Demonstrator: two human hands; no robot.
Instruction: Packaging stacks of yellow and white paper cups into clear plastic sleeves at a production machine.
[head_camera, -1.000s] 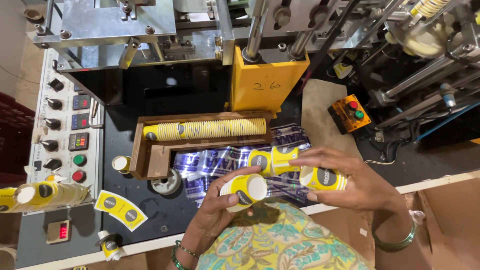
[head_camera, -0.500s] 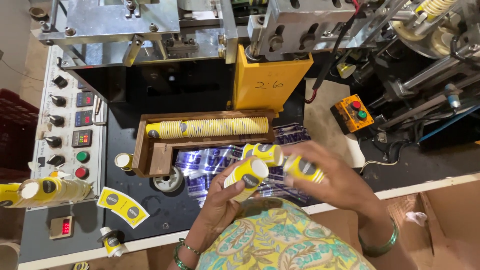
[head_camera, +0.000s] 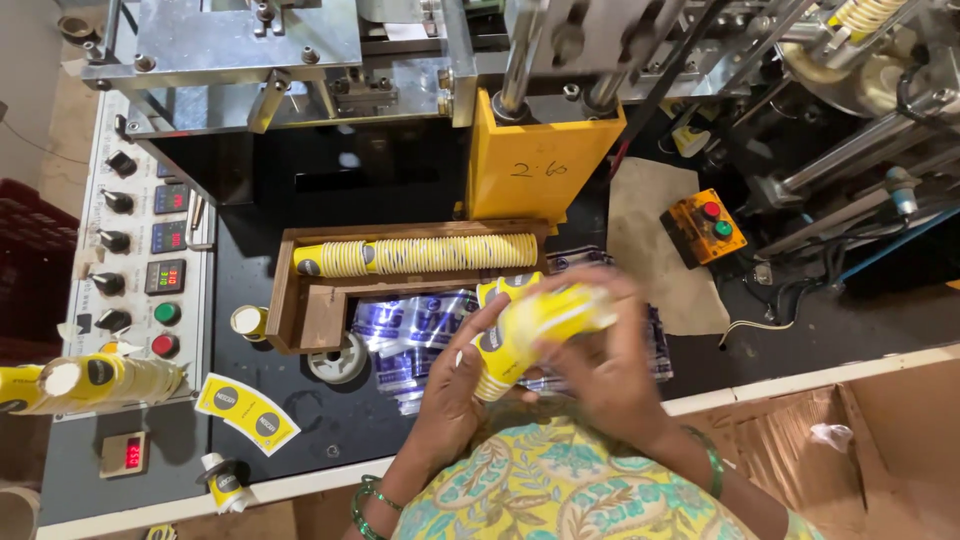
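Head view: both hands close around a short stack of yellow paper cups (head_camera: 530, 330), just in front of the wooden tray (head_camera: 320, 310). The left hand (head_camera: 455, 385) cups its lower end; the right hand (head_camera: 600, 365), blurred, seemingly wraps the top. Keeping the cups aligned and gripping lightly would avoid crushing rims.

Paper cups (head_camera: 530, 325): smooth printed yellow paper, faintly glossy, being gripped in both hands. Wooden tray (head_camera: 310, 310): matt, rough-grained brown wood. Foil wrappers (head_camera: 410, 330): shining, crinkled. Machine frame (head_camera: 250, 40): bare brushed metal. Cardboard box (head_camera: 850, 440): matt brown.
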